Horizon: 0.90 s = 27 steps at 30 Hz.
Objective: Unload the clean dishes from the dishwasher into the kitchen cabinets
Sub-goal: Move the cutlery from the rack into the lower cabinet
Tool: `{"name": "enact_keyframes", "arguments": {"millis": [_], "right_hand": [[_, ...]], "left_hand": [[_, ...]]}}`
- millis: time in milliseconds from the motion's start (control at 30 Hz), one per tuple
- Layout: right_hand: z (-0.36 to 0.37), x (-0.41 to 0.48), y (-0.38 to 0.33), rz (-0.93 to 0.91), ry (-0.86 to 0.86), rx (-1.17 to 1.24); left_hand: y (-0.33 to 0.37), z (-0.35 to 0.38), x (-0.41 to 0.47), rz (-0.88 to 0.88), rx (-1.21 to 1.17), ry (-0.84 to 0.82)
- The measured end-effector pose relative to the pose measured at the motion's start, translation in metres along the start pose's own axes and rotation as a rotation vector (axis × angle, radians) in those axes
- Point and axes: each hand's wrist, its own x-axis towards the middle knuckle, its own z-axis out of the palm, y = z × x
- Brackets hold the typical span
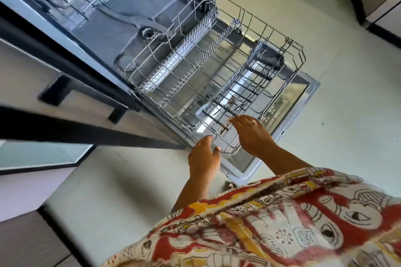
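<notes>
- On the steel dishwasher door (300, 93), a grey wire lower rack (173, 65).
- Left hand (202, 155) curls round its thin front wire.
- Right hand (251, 133) lays straight fingers on the slatted cutlery basket (245, 84); grasp unclear.

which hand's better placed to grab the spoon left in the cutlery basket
Right. The right hand is over the cutlery basket, fingertips near the spoon; the left hand grips the rack rim, off to the side.

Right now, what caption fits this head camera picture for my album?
Left hand holds the dishwasher rack while the right hand reaches for cutlery.
</notes>
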Motion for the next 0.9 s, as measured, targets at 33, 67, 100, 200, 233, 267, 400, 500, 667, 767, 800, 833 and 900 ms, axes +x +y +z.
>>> {"name": "enact_keyframes", "arguments": {"millis": [33,67,100,200,233,267,400,500,667,767,800,833,900], "right_hand": [[0.001,0.005,0.005,0.012,0.012,0.005],[0.003,0.013,0.011,0.028,0.015,0.005],[0.004,0.019,0.017,0.045,0.013,0.004],[0.009,0.036,0.031,0.082,-0.013,-0.006],[0.014,0.044,0.036,0.081,-0.03,-0.01],[0.016,0.049,0.038,0.065,-0.038,-0.015],[0.025,0.068,0.037,-0.043,-0.084,-0.046],[0.028,0.079,0.031,-0.103,-0.139,-0.095],[0.026,0.087,0.027,-0.148,-0.17,-0.147],[0.024,0.089,0.027,-0.163,-0.184,-0.158],[0.024,0.089,0.029,-0.169,-0.186,-0.161],[0.024,0.089,0.029,-0.176,-0.189,-0.161],[0.027,0.087,0.032,-0.19,-0.178,-0.151]], "left_hand": [[0.001,0.002,0.007,-0.002,-0.045,-0.003],[0.002,0.004,0.016,-0.007,-0.076,-0.004],[0.004,0.006,0.023,-0.009,-0.094,0.003],[0.005,0.013,0.042,-0.013,-0.138,0.033],[0.005,0.018,0.052,-0.014,-0.142,0.046],[0.005,0.019,0.058,-0.011,-0.138,0.068],[0.002,0.028,0.082,-0.008,-0.149,0.148],[0.006,0.029,0.094,0.051,-0.104,0.233],[0.013,0.023,0.115,0.054,0.034,0.288],[0.02,0.019,0.129,0.055,0.088,0.265],[0.024,0.019,0.134,0.047,0.111,0.247],[0.026,0.018,0.139,0.04,0.131,0.227],[0.032,0.019,0.147,0.025,0.172,0.177]]}}
